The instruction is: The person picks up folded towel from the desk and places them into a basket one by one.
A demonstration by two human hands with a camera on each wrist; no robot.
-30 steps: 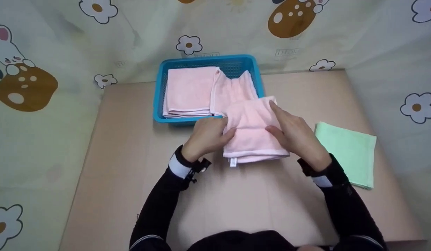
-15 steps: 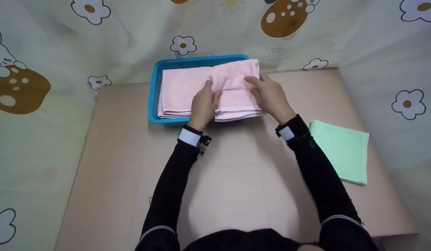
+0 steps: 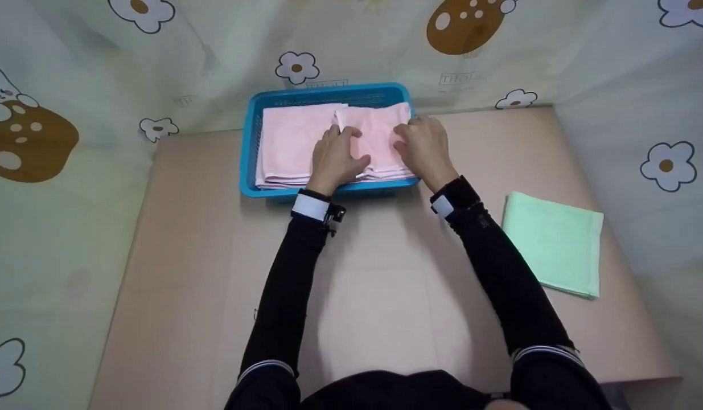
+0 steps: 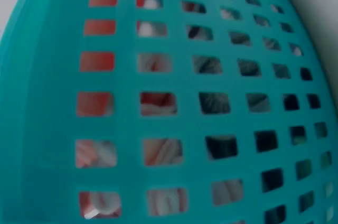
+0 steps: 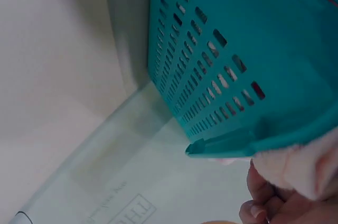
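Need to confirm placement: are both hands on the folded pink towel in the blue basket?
Touching. Head view shows left hand and right hand resting on the folded pink towel.

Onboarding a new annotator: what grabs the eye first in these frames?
The blue basket at the table's far edge, holding two stacks of folded pink towels. Both hands, the left hand and the right hand, rest on the right-hand pink stack. A folded green towel lies alone on the table, off to the right.
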